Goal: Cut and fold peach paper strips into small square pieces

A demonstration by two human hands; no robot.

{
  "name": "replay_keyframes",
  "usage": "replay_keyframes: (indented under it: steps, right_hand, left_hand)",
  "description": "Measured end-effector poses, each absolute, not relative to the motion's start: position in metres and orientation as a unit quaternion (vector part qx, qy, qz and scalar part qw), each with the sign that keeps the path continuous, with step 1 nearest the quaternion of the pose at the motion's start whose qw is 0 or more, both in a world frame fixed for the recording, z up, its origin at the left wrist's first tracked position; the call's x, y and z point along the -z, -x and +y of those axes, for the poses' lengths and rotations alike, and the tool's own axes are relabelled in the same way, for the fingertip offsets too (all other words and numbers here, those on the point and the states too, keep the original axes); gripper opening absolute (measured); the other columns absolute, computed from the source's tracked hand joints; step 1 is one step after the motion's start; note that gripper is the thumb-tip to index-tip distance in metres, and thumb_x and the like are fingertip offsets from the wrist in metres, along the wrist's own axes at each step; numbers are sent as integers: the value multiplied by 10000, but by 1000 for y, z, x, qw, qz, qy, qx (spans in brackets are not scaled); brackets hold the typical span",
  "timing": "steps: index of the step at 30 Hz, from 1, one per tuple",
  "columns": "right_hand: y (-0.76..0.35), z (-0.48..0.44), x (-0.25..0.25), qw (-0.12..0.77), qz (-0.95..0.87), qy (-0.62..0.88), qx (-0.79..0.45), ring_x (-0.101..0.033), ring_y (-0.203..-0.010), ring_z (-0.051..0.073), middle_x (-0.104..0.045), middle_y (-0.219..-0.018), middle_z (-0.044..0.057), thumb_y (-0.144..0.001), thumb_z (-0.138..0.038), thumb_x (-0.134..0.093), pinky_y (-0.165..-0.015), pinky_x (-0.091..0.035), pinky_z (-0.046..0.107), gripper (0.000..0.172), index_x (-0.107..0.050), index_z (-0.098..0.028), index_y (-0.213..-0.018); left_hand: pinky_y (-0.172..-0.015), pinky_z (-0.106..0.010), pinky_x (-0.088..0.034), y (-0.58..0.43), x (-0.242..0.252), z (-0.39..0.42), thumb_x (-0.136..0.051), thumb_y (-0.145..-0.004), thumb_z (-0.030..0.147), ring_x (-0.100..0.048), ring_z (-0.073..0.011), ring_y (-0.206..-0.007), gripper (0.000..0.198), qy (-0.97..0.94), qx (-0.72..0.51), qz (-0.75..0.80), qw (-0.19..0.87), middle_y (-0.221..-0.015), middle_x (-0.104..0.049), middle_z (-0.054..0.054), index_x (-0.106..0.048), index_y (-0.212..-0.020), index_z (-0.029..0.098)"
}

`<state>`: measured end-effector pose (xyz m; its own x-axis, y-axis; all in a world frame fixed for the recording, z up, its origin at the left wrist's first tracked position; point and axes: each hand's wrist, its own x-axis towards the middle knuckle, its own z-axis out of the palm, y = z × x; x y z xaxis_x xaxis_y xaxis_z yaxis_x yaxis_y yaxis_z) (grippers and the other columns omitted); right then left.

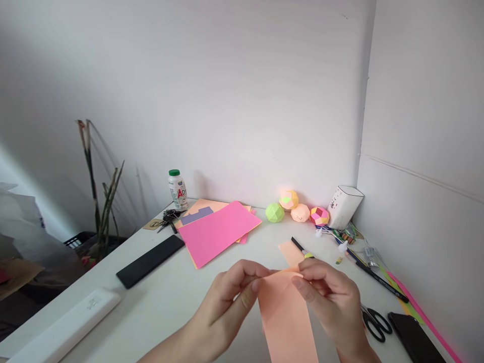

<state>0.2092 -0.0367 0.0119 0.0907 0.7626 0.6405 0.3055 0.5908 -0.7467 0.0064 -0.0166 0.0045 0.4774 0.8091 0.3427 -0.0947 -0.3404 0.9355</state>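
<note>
A strip of peach paper (287, 317) hangs between my hands, its far end curled over. My left hand (236, 297) pinches the paper's upper left corner between thumb and fingers. At the upper right corner, my right hand (333, 297) grips the same sheet with thumb and fingertips. Just beyond the hands lies a smaller peach paper piece (289, 252), with a black and yellow utility knife (300, 246) on it, partly hidden by the right hand.
Pink paper sheets (219, 234) lie at the back beside a black flat case (151, 259) and a white bottle (178, 190). Several faceted paper balls (275, 213) stand by the wall. Black scissors (375, 322) and a phone (414, 338) are at right; a long white device (71, 327) is at left.
</note>
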Motion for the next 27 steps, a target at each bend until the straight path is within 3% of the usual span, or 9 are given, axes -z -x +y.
replay_keyframes:
  steps: [6, 9, 13, 17, 22, 27]
  right_hand:
    - [-207, -37, -16, 615, -646, 411, -189, -549, -517, 125, -624, -648, 7, -787, -211, -699, -438, -468, 213, 143, -606, -221, -678]
    - [-207, -37, -17, 614, -643, 414, -197, -592, -564, 139, -643, -670, 17, -793, -216, -695, -497, -517, 222, 130, -616, -219, -690]
    - [-209, -38, -14, 605, -646, 418, -206, -619, -631, 132, -664, -730, 5, -811, -208, -686, -586, -548, 215, 50, -661, -244, -836]
    - [-210, -37, -13, 584, -669, 419, -187, -608, -615, 122, -673, -740, -3, -825, -197, -676, -590, -543, 219, 130, -681, -257, -940]
    - [-209, -36, -19, 575, -705, 386, -154, -634, -651, 155, -681, -719, 12, -834, -149, -650, -570, -541, 253, 107, -695, -244, -852]
    - [-209, -35, -24, 575, -720, 370, -119, -674, -681, 177, -715, -754, 19, -825, -108, -649, -589, -566, 277, 172, -720, -260, -863]
  left_hand:
    - [-650, -241, -425, -8, -3, -17, -415, -994, 324, -580, -156, -746, 241, -720, -460, 227, 467, -804, -660, -14, -472, -1225, 283]
    - [-591, -213, -394, -11, -1, -16, -434, -991, 302, -540, -122, -643, 226, -718, -466, 238, 459, -720, -638, 16, -479, -1212, 291]
    - [-605, -211, -406, -12, 2, -15, -415, -998, 319, -583, -134, -709, 225, -707, -458, 238, 484, -732, -644, 3, -478, -1211, 278]
    - [-685, -249, -458, -11, 2, -14, -425, -994, 345, -629, -164, -807, 257, -692, -439, 241, 520, -861, -696, -43, -462, -1234, 262]
    - [-815, -296, -485, -12, -2, -15, -450, -984, 363, -634, -204, -1024, 290, -641, -419, 230, 600, -1207, -662, -99, -445, -1261, 274]
    - [-837, -325, -491, -12, -1, -14, -458, -979, 386, -631, -216, -1055, 358, -624, -425, 236, 611, -1262, -636, -116, -405, -1313, 267]
